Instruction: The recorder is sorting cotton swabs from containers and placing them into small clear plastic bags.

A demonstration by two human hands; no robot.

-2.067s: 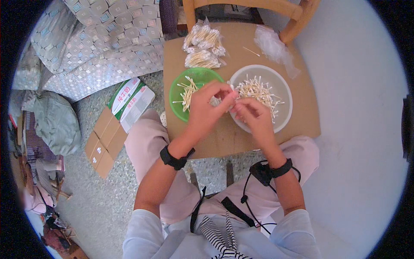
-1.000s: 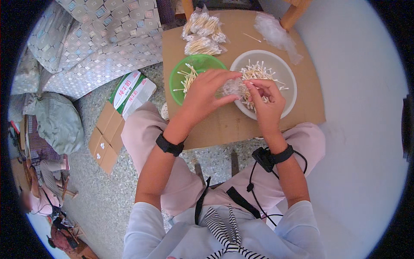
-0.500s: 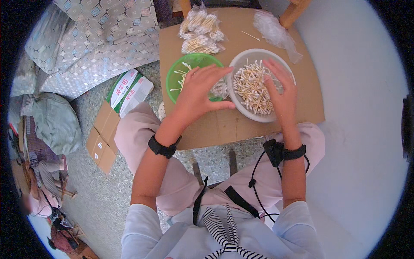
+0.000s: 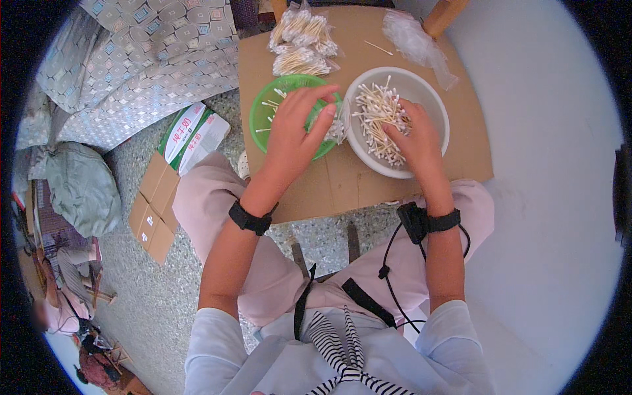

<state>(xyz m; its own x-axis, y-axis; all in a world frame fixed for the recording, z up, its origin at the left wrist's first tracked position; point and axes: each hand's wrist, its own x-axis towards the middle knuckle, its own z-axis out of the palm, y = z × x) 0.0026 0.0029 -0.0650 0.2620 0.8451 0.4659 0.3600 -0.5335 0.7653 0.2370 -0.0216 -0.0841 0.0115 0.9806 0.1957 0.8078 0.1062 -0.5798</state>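
Many cotton swabs (image 4: 376, 122) are heaped toward the left side of a whitish round bowl (image 4: 431, 85). My right hand (image 4: 421, 141) reaches into this bowl, its thumb and fingers closed around swabs at the right of the heap. Above a green bowl (image 4: 262, 99) on the left is my left hand (image 4: 289, 135), thumb and curved fingers apart, with nothing visible in its grasp. A few swabs stick up inside the green bowl. Between the two bowls, close to my left thumb, lies a clear plastic bag (image 4: 339, 128) with white tips showing; my hand partly hides it.
Several filled bags of swabs (image 4: 303, 46) lie at the back of the cardboard-covered table (image 4: 368, 194). Behind the whitish bowl are a single swab (image 4: 378, 48) and a pile of clear bags (image 4: 421, 46). A wall (image 4: 553, 131) stands close on the right.
My right hand has gone lower into the whitish bowl and closed on swabs, and the heap is bunched leftward. My left thumb and fingers have drawn closer together over the green bowl.
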